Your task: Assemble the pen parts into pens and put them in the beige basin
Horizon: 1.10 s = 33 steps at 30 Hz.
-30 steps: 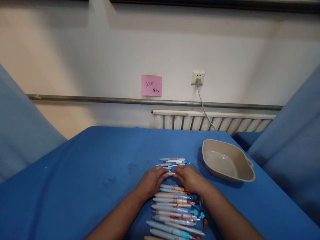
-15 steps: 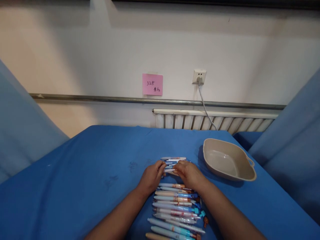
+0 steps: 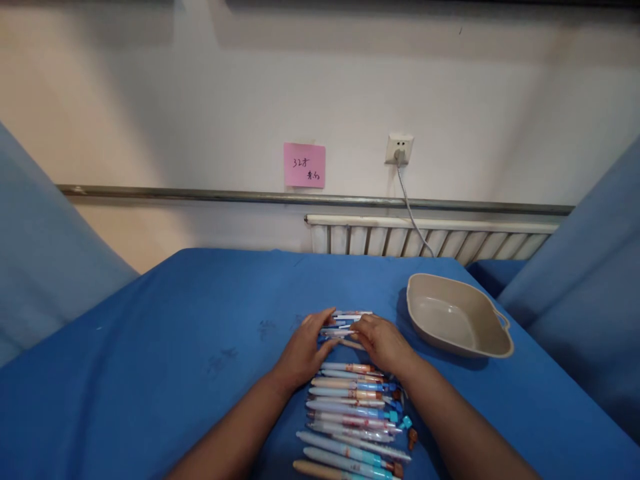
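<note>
Several slim pens [image 3: 345, 325] lie crosswise at the far end of a long row, between my two hands. My left hand [image 3: 303, 348] is at their left ends, thumb and fingers spread apart around the tips. My right hand [image 3: 384, 343] is closed, its fingertips pinching the right end of a white pen; its palm hides the other right ends. Nearer to me, more pens [image 3: 350, 407] lie side by side in pale blue, peach, white and clear, with blue, teal and brown ends on the right.
A beige basin [image 3: 453, 320] with a looped handle stands right of my right hand on the blue cloth [image 3: 200, 300]. Behind are a white radiator [image 3: 380, 237], a metal rail [image 3: 225, 195], a pink note [image 3: 305, 165] and a plugged-in socket [image 3: 399, 149]. Blue curtains [image 3: 45, 253] hang at both sides.
My left hand's thumb and fingers have spread from a pinch on the pen ends. My right hand stays at the right ends, shifted slightly to the right.
</note>
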Tool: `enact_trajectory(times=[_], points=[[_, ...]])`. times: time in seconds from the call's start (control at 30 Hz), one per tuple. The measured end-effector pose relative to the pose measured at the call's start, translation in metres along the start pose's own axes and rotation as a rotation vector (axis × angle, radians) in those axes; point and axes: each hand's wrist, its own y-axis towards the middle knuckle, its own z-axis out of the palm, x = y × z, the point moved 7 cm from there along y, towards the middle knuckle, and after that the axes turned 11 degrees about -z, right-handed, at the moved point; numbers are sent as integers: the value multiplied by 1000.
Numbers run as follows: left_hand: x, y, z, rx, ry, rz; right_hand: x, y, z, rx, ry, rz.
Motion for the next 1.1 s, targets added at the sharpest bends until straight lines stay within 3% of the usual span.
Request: enact_trajectory(times=[0.2, 0.33, 0.43, 0.57, 0.67, 0.77, 0.87, 0.97, 1.1], points=[[16, 4, 4, 57, 50, -165, -1, -1, -1, -19, 22, -3], [6, 3, -5, -38, 20, -19, -3, -1, 1, -17, 44, 0], [-4, 0, 5, 72, 44, 86, -2, 0, 3, -32, 63, -17], [6, 2, 14, 172, 181, -63, -2, 0, 4, -34, 62, -35], [12, 2, 11, 157, 190, -141, -3, 0, 3, -38, 51, -42], [2, 1, 2, 44, 77, -21, -2, 0, 3, -54, 60, -33], [-7, -2, 4, 56, 24, 87, -2, -1, 4, -42, 78, -32], [8, 2, 5, 85, 46, -65, -5, -2, 3, -56, 76, -29], [35, 8, -4, 17, 5, -261, -15, -4, 0, -64, 38, 2]])
